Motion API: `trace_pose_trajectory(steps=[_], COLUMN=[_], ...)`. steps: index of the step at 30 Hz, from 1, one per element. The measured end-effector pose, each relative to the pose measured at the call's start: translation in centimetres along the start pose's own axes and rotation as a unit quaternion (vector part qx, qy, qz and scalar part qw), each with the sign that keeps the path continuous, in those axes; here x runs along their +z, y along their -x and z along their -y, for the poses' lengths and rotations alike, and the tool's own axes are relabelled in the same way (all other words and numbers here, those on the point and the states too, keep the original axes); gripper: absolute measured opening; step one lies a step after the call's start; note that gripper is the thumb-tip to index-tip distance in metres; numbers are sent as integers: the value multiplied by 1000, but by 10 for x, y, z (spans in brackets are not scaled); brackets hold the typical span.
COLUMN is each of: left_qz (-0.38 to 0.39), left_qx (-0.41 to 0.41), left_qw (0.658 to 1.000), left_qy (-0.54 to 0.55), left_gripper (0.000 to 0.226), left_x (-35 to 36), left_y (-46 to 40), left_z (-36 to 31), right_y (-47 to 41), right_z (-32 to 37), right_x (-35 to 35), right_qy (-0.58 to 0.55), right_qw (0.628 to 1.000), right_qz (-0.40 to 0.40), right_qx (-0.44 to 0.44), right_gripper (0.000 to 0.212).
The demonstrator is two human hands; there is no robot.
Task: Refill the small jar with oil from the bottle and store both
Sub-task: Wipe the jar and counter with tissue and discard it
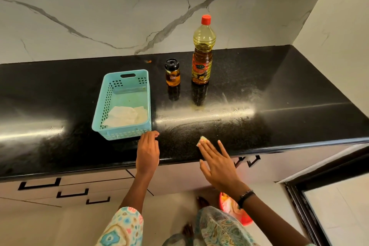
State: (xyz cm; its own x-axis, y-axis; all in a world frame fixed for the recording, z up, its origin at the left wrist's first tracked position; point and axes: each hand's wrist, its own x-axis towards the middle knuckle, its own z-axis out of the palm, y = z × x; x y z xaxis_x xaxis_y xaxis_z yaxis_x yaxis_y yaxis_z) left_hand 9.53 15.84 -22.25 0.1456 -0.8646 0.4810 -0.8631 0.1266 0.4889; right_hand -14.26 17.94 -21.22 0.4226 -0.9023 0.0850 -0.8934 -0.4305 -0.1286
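A tall oil bottle [202,54] with a red cap stands upright on the black counter [279,94]. To its left stands the small jar [172,73] with a black lid, holding amber oil. A turquoise plastic basket [111,106] lies left of the jar with a white tissue in its near end. My right hand [217,163] lies flat near the counter's front edge, its straight fingers pressing a small yellowish wad [202,139] onto the surface. My left hand [147,153] rests on the counter beside the basket's near right corner, fingers loosely curled, holding nothing.
A marble wall rises behind the counter and along its right end. Oily smears shine on the counter in front of the bottle. Drawers with black handles [72,193] sit below the edge. A red bowl [245,219] stands on the floor by my feet.
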Motion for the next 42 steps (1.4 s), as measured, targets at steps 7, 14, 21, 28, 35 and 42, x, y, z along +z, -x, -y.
trace_pose_trajectory(steps=[7, 14, 21, 28, 35, 42], left_qz=[4, -11, -18, -30, -12, -2], left_qx=[8, 24, 83, 55, 31, -29], left_qw=[1000, 999, 993, 998, 997, 988], left_qy=[-10, -47, -88, -6, 69, 149], left_gripper=[26, 26, 23, 20, 14, 28], left_x=[-1, 1, 1, 15, 46, 78], left_y=[1, 1, -2, -25, -85, -180], left_z=[0, -1, -4, -39, -75, -108], right_y=[27, 10, 49, 13, -38, -109], right_z=[-48, -31, -71, -75, -87, -106], right_x=[-10, -8, -12, -10, -11, -13], right_qy=[-1, -6, -1, -17, -15, -27], right_qw=[997, 999, 995, 991, 990, 992], right_qz=[-27, 3, -6, -6, -4, 3], right_qx=[75, 39, 99, 133, 139, 120], right_gripper=[55, 57, 57, 58, 59, 60])
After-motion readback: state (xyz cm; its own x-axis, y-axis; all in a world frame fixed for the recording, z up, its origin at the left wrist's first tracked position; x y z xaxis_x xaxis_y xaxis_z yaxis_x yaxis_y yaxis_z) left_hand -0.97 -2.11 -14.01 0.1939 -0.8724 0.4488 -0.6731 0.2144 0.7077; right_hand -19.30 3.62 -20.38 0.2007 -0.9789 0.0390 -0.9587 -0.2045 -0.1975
